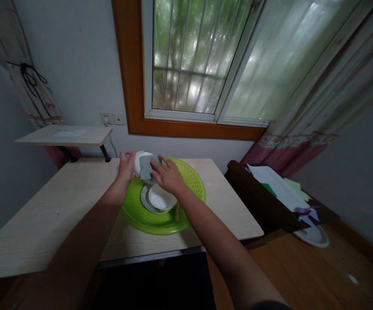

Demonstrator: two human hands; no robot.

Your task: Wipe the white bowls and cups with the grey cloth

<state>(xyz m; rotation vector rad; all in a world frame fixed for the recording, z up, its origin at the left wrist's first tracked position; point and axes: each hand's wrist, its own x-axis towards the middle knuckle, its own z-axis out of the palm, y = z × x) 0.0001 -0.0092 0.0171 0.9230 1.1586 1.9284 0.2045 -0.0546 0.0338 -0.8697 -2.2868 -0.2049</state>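
Head view: a barred window (pixel 189 64) with a wooden frame is set in a pale wall, above a light wooden worktop (pixel 73 206). On the worktop, towards its far edge, a large round green tray (pixel 163 230) is placed. Inside the tray a white plate (pixel 145 199) is laid, and on the plate a white bowl (pixel 163 198) is stacked, its open side facing up.

Above the far left part of the tray, two bare hands are held close together. By the left hand (pixel 127 165), a second dish (pixel 137 165), white and rounded, is gripped at its left edge with the fingers curled round. By the right hand (pixel 168 174), its fingers bent and slightly spread, a grey cloth (pixel 146 168) is held against the dish. The dish is largely covered by the cloth and fingers, so whether it is a bowl or a cup cannot be told for certain. Smallest of all, a thin wooden stick (pixel 177 213) is lying in the tray, just right of the bowl.

Wiping of the held dish is judged to be the step in hand. For the next stroke, a steady left grip is called for, with the dish turned so that uncovered parts are reached by the cloth.
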